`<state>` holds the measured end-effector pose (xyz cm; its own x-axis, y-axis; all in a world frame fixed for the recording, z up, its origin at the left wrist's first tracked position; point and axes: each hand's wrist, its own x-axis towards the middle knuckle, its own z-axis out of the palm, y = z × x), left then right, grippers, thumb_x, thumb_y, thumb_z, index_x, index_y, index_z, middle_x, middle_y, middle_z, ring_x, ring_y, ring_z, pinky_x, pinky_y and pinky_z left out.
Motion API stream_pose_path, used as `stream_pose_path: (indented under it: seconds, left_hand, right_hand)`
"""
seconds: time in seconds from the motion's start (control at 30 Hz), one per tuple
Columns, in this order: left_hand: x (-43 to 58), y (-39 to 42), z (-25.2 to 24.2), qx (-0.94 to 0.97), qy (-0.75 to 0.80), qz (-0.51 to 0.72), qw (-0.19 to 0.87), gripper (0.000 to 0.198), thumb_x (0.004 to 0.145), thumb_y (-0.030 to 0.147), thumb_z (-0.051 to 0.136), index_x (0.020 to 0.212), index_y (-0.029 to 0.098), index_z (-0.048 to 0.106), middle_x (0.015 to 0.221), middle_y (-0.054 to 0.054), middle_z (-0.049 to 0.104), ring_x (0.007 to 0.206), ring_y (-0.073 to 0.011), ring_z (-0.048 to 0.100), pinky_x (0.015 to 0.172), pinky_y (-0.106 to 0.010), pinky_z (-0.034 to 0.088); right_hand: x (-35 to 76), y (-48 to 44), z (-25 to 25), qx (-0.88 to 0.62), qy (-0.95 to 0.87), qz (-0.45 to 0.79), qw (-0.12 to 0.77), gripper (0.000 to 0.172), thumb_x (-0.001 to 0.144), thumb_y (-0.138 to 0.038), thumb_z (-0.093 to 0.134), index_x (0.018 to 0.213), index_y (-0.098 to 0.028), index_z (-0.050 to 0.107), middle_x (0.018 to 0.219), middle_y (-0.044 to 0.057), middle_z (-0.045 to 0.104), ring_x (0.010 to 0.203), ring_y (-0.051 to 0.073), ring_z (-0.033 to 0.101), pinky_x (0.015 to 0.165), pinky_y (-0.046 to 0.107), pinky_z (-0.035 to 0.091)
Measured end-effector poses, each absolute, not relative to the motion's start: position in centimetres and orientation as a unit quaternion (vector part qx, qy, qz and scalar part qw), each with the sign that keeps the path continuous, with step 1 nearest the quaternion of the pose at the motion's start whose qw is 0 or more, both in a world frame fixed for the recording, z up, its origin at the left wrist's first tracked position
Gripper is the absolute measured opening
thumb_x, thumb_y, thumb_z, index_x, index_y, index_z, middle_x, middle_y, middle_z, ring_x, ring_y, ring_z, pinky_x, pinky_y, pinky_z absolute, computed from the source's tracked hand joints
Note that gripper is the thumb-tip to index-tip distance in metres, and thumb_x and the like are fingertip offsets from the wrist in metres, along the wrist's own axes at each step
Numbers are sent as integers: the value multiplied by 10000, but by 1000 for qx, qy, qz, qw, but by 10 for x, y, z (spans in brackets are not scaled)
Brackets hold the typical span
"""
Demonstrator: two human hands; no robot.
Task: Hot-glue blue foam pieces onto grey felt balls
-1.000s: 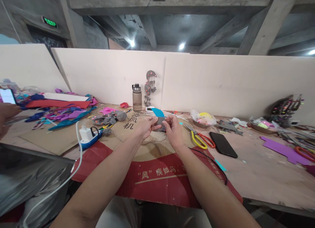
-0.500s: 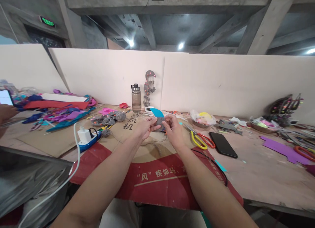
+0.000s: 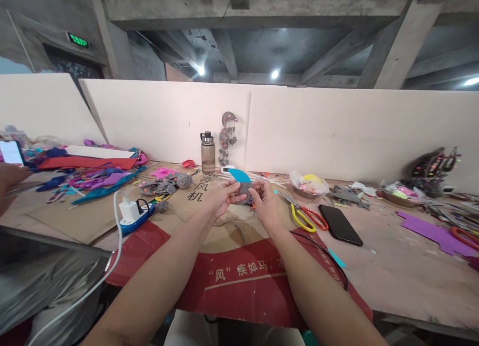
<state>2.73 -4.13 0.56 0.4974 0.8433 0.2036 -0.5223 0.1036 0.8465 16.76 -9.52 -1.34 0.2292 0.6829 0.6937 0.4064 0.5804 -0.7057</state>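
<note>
My left hand (image 3: 223, 195) and my right hand (image 3: 265, 200) meet over the middle of the table, fingers pinched. Between them is a small grey piece, apparently felt (image 3: 245, 188), gripped at its left and right sides. A curved bright blue piece (image 3: 239, 175) sticks up behind its upper edge; whether the two are joined I cannot tell. Below the hands, grey yarn (image 3: 239, 217) trails over brown cardboard (image 3: 224, 236). Yellow-and-red-handled scissors (image 3: 304, 216) lie right of my right hand. Left of my left hand is a ball of grey yarn (image 3: 184, 180).
Nearby are a black phone (image 3: 340, 225), a water bottle (image 3: 208, 154) and a blue power strip (image 3: 138, 220) with a white cable. Coloured felt scraps (image 3: 101, 169) pile up at left, beside another person's hand (image 3: 11, 176). A grey hanging ornament (image 3: 228, 131) is against the white board (image 3: 157, 116).
The blue piece now leans further left and more of the grey piece shows between my fingers. The whole view has shifted slightly downward.
</note>
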Motion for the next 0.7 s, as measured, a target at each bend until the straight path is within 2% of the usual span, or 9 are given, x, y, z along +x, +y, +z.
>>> stream_pose_path:
  seconds: [0.27,0.4,0.5,0.6,0.7]
  left_hand:
    - [23,-38,9,482,230,530,659,206,660,246,744,707,98,609,720,-53,641,662,-122,621,664,-286,566]
    - [11,-21,10,480,250,582,607,233,647,293,742,681,104,609,699,-44,634,649,-121,607,663,-297,568]
    - [-4,-3,9,468,276,642,541,201,659,277,718,649,112,603,605,-1,579,581,-95,562,661,-295,567]
    - [-19,13,7,427,295,696,496,140,688,221,672,638,115,594,585,4,571,566,-87,552,663,-280,562]
    - [-28,24,3,372,302,723,497,105,707,172,630,633,112,585,632,-24,609,591,-95,576,656,-273,560]
  right_hand:
    - [166,-95,-14,-487,-602,122,621,258,812,-360,536,1017,-206,514,761,-12,507,669,140,481,645,267,413]
    - [165,-94,-13,-516,-619,144,574,179,796,-363,526,865,-202,564,759,-2,563,690,143,496,672,268,398]
    - [163,-96,-9,-529,-642,185,523,192,782,-371,534,735,-190,581,728,-3,580,697,140,498,681,264,381]
    - [163,-104,2,-523,-635,242,514,240,779,-404,555,700,-181,592,649,-19,532,631,117,456,619,246,355]
    - [167,-115,16,-455,-598,350,559,301,777,-481,579,739,-183,591,551,-53,399,512,83,333,489,214,263]
